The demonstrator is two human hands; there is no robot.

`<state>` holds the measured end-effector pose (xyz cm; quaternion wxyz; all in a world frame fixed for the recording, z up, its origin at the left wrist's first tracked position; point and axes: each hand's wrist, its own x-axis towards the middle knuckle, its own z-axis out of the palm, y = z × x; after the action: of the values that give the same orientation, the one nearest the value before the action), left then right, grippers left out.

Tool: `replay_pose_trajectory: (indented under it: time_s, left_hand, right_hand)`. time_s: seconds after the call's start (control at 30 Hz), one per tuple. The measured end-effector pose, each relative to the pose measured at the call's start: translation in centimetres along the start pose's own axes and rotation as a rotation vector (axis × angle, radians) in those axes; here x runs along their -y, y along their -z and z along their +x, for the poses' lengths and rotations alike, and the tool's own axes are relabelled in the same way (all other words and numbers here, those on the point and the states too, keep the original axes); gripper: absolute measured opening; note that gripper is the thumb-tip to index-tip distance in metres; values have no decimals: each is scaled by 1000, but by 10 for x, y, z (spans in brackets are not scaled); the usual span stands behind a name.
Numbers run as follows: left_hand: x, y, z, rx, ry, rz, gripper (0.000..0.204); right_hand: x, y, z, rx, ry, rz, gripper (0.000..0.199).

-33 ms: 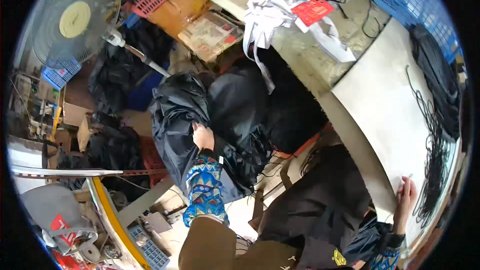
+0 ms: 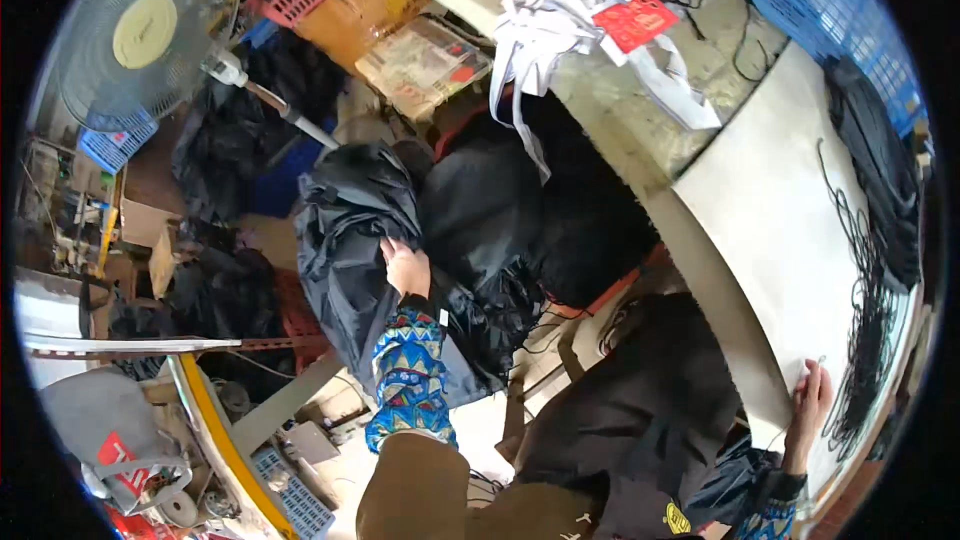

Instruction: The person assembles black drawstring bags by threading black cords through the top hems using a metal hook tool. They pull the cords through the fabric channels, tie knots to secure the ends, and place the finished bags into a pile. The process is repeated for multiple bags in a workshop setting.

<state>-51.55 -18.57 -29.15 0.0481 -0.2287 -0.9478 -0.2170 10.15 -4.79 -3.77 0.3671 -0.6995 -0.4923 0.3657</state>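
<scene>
1. The left hand (image 2: 405,267) is being pressed into a black garment bundle (image 2: 350,230) on the floor beside the counter (image 2: 760,190); its fingers are clenching a fold.
2. The right hand (image 2: 808,402) is being laid flat, fingers released, on the counter's near edge.
3. A fuller grasp, deeper in the cloth, is being called for, so the bundle comes up whole.
4. The way is being crowded by more black garments (image 2: 520,220), a fan (image 2: 140,35) and black cords (image 2: 865,290).

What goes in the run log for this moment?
left hand: gripping black fabric bundle | right hand: flat on white tabletop | black cords beside it
</scene>
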Motion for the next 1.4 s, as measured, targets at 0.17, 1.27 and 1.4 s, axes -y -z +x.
replay_pose_trajectory:
  time_s: [0.17, 1.27, 1.4]
  left_hand:
    - [-26, -33, 55, 58, 124, -71, 84]
    - [29, -4, 172, 1047, 421, -954, 54]
    - [4, 28, 145, 853, 154, -534, 37]
  right_hand:
    - [-10, -23, 0, -1, 356, -486, 33]
    - [74, -125, 9, 262, 959, -1163, 56]
    - [59, -117, 12, 218, 898, -1135, 58]
